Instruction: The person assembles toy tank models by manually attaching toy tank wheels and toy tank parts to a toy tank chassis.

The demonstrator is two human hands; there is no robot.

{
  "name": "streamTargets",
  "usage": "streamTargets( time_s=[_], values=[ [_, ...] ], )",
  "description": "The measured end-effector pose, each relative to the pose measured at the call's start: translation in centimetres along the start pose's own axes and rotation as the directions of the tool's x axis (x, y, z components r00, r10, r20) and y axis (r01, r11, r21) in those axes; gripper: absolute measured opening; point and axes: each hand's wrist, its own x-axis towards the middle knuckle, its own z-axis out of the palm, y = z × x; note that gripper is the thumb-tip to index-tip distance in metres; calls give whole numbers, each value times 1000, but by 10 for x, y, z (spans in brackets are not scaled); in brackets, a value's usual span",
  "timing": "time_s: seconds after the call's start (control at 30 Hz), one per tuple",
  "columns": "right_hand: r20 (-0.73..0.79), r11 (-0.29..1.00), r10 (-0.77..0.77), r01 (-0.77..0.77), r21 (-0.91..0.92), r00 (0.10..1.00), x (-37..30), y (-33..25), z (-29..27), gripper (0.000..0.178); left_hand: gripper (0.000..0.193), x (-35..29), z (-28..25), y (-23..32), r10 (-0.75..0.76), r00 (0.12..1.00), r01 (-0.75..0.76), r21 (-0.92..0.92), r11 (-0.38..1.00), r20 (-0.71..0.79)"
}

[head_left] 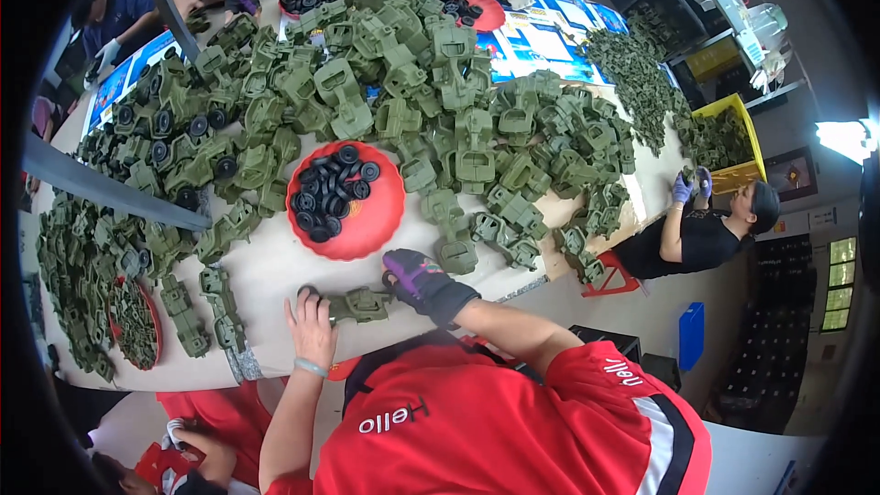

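In front of my body lies an olive-green plastic toy truck body (360, 305), held between my two hands. My right hand (426, 286), in a black and purple fingerless glove, is closed on its right end. At its left end is my bare left hand (313, 328), with a bracelet at the wrist. These fingers are curled around a dark round piece, which looks like a black toy wheel (309, 292) and is partly hidden. Just beyond my hands stands a red scalloped plate (371, 227) with several black wheels (332, 191) heaped on it.
A large pile of green truck bodies (339, 92) covers the table's middle. To the left, a red dish (154, 316) holds small green parts. Grey metal bars (110, 181) cross the left side. A co-worker (706, 229) in purple gloves is at right, beside a yellow crate (747, 142).
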Motion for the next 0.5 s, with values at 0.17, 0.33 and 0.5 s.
streamTargets(
  time_s=[0.17,0.33,0.5],
  values=[
    [109,937,-43,78,-341,993,16,-23,-14,21,69,-33,10,2,-207,973,218,-112,969,100],
    [113,900,-34,79,-429,993,18,-31,-21,21,84,-13,-18,19,-175,985,174,41,984,9],
    [197,893,-7,95,-440,980,4,-35,-15,21,82,-11,-3,19,-279,940,293,-49,955,195]
  ],
)
